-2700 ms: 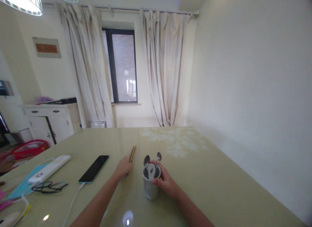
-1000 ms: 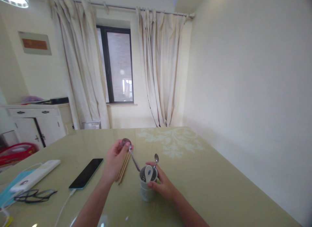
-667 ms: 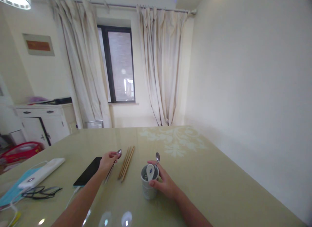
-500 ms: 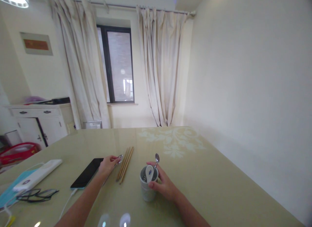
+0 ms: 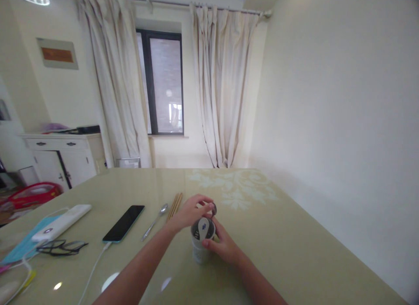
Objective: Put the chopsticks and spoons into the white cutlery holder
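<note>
My right hand (image 5: 224,246) is wrapped round the right side of a pale utensil holder (image 5: 200,252) that stands upright on the table. A white ceramic spoon (image 5: 203,227) with a small blue mark leans inside it. Above the holder's rim, my left hand (image 5: 193,212) pinches a metal spoon (image 5: 214,208) near its bowl; the spoon's lower part is hidden. Another metal spoon (image 5: 156,220) lies on the table, left of several wooden chopsticks (image 5: 176,205). My left forearm and hand cover the near ends of the chopsticks.
A black phone (image 5: 124,223) with a white cable lies left of the loose spoon. Farther left are a white power bank (image 5: 62,223), folded glasses (image 5: 62,248) and a blue face mask (image 5: 19,248). The table (image 5: 294,261) runs along a wall on the right.
My left hand laid chopsticks and then a metal spoon on the table, let go of that spoon, and moved right to the second metal spoon. My right hand stays on the holder.
</note>
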Available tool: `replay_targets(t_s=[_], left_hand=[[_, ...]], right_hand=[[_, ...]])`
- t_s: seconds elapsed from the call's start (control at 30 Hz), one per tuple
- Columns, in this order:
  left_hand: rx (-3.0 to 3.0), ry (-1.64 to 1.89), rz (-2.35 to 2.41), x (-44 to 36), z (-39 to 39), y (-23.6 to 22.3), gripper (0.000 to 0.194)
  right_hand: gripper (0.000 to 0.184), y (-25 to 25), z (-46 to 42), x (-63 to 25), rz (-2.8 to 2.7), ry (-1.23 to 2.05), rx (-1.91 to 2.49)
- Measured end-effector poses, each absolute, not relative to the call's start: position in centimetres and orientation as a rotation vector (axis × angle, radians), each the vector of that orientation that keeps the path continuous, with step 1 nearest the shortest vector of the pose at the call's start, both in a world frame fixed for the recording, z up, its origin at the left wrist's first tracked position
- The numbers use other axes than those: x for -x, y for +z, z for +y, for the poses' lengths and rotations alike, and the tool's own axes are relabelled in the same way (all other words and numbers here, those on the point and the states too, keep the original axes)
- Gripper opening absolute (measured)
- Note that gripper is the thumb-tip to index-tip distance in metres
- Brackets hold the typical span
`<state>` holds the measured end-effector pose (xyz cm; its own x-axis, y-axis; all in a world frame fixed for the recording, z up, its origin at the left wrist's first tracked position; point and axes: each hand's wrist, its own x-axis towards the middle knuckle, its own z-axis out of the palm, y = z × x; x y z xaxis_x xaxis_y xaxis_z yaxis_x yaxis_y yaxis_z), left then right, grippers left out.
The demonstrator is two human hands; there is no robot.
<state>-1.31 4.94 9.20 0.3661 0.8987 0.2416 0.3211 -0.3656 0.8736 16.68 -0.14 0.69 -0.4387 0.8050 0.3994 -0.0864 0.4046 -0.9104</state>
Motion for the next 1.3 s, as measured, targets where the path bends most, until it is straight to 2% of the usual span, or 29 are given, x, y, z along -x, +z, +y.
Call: replay_targets(t_s=[0.13,0.3,0.4,0.47,0.63,0.73,0.87,0.97,1.03,1.2,1.3], left_hand=[[-1.721,1.011,0.922,-0.3,3.7,10.6,0.026],[-1.427,1.405,0.911,5.4,6.5,12.4,0.046],[-1.250,1.588,1.076,10.6,9.4,11.9,0.062],[-1.252,1.519,1.289,13.4,10.6,10.6,0.068],[-1.326,1.289,1.547,16.4,10.4,6.4,0.067],[-1.413,1.162,1.666,16.2,9.9,4.4,0.057],[-1.530,1.031,1.857,15.5,9.7,3.1,0.033],[-1.620,0.955,1.959,14.9,9.6,3.2,0.019],[-1.684,0.945,1.976,14.0,9.4,3.7,0.017],[-1.883,1.006,1.803,9.4,7.0,6.9,0.030],[-2.084,0.966,1.369,6.0,4.3,8.9,0.037]], right_hand=[[0.087,0.5,-0.1,-16.6,-1.708,1.193,0.622],[0.084,0.6,-0.3,-16.8,-1.770,1.140,0.668],[0.082,0.7,-0.3,-16.8,-1.770,1.146,0.671],[0.081,0.8,-0.3,-16.8,-1.766,1.154,0.670],[0.082,0.6,-0.1,-16.7,-1.751,1.166,0.675],[0.081,0.4,0.0,-16.8,-1.753,1.153,0.666],[0.081,0.3,0.1,-16.9,-1.747,1.164,0.665],[0.081,0.3,0.1,-16.9,-1.756,1.162,0.663],[0.083,0.4,0.0,-16.9,-1.761,1.167,0.657],[0.083,0.7,-0.3,-16.8,-1.749,1.162,0.667],[0.084,1.2,-0.5,-16.6,-1.742,1.156,0.641]])
